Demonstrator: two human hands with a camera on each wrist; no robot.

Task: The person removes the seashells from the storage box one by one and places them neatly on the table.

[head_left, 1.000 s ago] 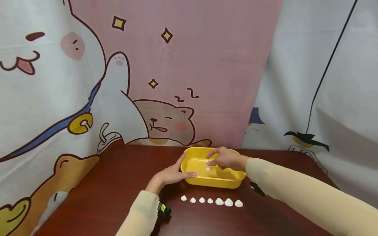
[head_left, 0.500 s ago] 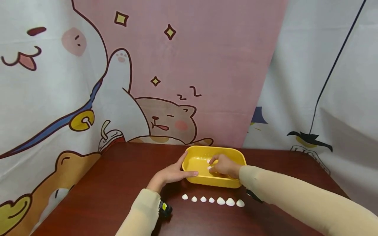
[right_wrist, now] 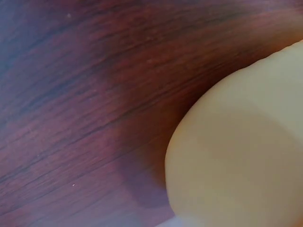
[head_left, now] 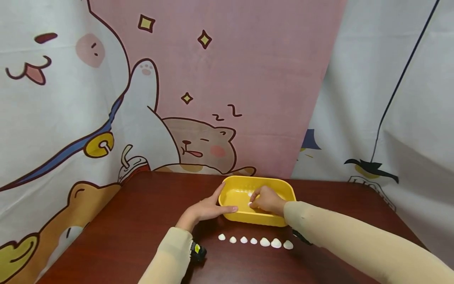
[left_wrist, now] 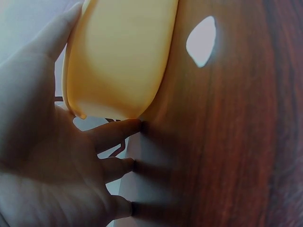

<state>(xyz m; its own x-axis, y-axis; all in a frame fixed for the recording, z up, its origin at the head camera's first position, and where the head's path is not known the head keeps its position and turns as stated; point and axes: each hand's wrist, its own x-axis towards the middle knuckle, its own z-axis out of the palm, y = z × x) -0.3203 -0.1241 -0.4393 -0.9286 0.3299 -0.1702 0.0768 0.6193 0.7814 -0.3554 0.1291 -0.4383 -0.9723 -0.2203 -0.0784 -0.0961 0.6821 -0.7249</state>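
A yellow plastic basin sits on the dark table. Around its left end lies my left hand, thumb along the near rim, fingers spread and fairly straight; in the left wrist view the index finger touches the basin's outer wall. Reaching over the near right side, my right hand pinches a small white shell low inside. Another white shell lies just behind it, partly hidden by the fingers. The right wrist view shows the basin's outer wall, not the hand.
Several white shells stand in a row in front of the basin, small ones such as the leftmost shell to larger ones such as the rightmost shell. Behind the table hangs a printed curtain.
My right hand has moved down into the basin, and its thumb and index finger have come together on the nearer shell. The left hand stays at the basin's left end.
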